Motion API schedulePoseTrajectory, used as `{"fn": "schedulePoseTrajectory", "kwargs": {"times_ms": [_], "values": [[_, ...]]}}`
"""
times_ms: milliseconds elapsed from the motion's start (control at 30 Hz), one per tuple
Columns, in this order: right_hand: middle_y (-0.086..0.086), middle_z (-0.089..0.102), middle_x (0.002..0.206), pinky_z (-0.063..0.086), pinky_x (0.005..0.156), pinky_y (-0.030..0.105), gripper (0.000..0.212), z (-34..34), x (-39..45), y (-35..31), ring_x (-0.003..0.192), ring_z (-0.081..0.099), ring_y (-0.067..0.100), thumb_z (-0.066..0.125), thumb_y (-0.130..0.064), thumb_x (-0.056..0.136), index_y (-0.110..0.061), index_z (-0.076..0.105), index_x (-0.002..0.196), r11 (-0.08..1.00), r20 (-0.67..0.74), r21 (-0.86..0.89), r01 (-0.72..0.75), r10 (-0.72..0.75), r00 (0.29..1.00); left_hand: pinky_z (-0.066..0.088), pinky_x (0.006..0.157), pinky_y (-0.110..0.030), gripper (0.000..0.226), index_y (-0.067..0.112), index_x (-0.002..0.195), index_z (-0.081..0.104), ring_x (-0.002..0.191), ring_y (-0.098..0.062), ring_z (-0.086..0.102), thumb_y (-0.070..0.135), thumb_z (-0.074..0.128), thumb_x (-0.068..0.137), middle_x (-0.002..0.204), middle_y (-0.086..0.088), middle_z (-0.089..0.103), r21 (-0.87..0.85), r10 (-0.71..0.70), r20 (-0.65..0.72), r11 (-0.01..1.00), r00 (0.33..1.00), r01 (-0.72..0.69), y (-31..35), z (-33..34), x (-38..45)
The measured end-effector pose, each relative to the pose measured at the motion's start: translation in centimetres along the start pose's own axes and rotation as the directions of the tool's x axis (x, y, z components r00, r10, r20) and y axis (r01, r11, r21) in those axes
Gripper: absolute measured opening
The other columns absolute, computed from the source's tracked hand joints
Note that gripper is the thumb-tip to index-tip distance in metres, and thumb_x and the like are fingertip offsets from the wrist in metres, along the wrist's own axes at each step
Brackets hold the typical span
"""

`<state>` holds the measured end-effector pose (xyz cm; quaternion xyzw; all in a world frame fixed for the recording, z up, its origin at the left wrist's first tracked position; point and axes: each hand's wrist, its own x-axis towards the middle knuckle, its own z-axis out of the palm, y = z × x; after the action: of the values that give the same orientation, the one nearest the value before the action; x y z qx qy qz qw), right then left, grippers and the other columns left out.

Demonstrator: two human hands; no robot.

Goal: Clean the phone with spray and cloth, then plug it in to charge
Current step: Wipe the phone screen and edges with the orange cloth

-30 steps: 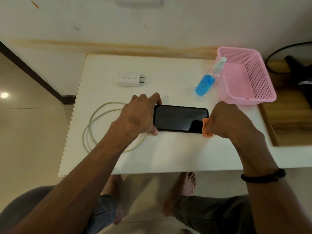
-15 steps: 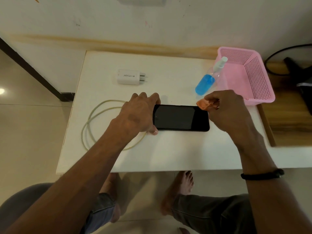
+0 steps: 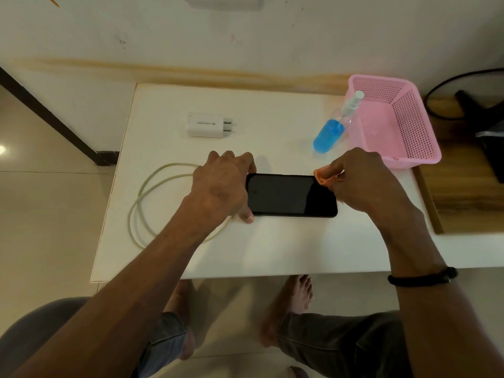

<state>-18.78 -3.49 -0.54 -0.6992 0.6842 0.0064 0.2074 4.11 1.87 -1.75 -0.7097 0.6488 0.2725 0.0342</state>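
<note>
On the white table (image 3: 272, 246), left hand (image 3: 221, 186) grips phone (image 3: 289, 195); right hand (image 3: 362, 178) pinches cloth (image 3: 323, 175).

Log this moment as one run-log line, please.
phase: wiping | left hand steadies phone flat on table | right hand presses orange cloth at screen's far right corner | charger, cable untouched

Charger (image 3: 206, 125) words: "LAPCARE", printed upside down on its white top
Charger place: on the table, at 11 o'clock from the phone (image 3: 291, 195)
</note>
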Motion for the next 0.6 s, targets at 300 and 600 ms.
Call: {"fn": "schedulePoseTrajectory", "kwargs": {"times_ms": [300,600], "values": [[0.008,0.071,0.096,0.047,0.054,0.024,0.028,-0.4,-1.4,0.8,0.071,0.064,0.017,0.086,-0.029,0.081,-0.011,0.078,0.101,0.998,0.1,-0.056,-0.023,0.028,0.995,0.038,0.076,-0.036,0.091,0.032,0.133,0.049,0.118,-0.023,0.046,0.042,0.099,0.057,0.109,0.005,0.053,0.015,-0.022,-0.009,1.0,1.0,0.022,0.2,0.0,-0.2],[0.002,0.076,0.08,0.055,0.065,0.029,0.017,-1.3,-3.1,0.8,0.074,0.067,0.014,0.084,-0.034,0.078,-0.018,0.081,0.082,0.987,0.383,-0.159,0.03,0.034,0.923,0.041,0.079,-0.035,0.088,0.031,0.13,0.052,0.119,-0.022,0.045,0.042,0.098,0.056,0.117,0.004,0.055,0.017,0.058,0.003,0.998,0.998,-0.058,-0.1,-0.3,-0.1]]}}
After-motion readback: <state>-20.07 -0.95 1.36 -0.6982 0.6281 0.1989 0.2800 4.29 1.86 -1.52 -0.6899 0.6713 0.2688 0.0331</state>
